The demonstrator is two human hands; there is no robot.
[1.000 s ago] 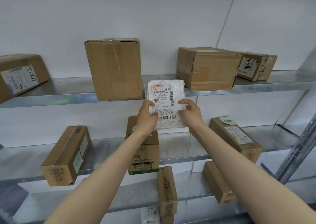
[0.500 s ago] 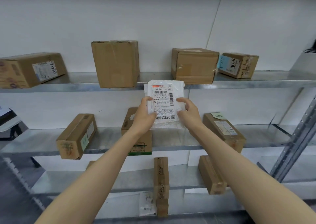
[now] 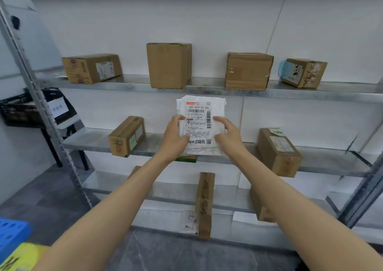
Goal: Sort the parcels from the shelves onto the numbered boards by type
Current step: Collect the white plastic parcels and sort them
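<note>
A: Where do we have the white parcel (image 3: 199, 113)?

B: Up in front of the shelving, upright, its printed label facing us; in our view it sits below the upper shelf (image 3: 209, 88) and overlaps the front edge of the middle shelf (image 3: 93, 144).

A: And our hands?

B: Both are clamped on it; our left hand (image 3: 175, 139) grips the left edge and our right hand (image 3: 228, 136) the right edge; each thumb lies on the label side; the other fingers go behind the bag, out of sight.

A: What lies closest to it?

B: A green-edged box (image 3: 187, 158) peeps out just under our left hand; most of it is hidden; further left on that shelf a small brown box (image 3: 126, 136) juts over the edge, and to the right stands a labelled box (image 3: 278, 151).

A: And above?

B: There are four cartons, well apart; a long box (image 3: 91, 68) at the left, a tall box (image 3: 169, 65), a taped box (image 3: 247, 70), and a scribbled box (image 3: 303, 72) at the right.

A: Below?

B: On the lower shelf (image 3: 170, 194) a narrow box (image 3: 204, 204) hangs over the front; a flat white packet (image 3: 189, 222) sits just beside it.

A: The edges?

B: A black crate (image 3: 18, 111) is at the far left; a blue crate (image 3: 11, 231) and a yellow panel (image 3: 22, 256) are at the bottom left.
</note>
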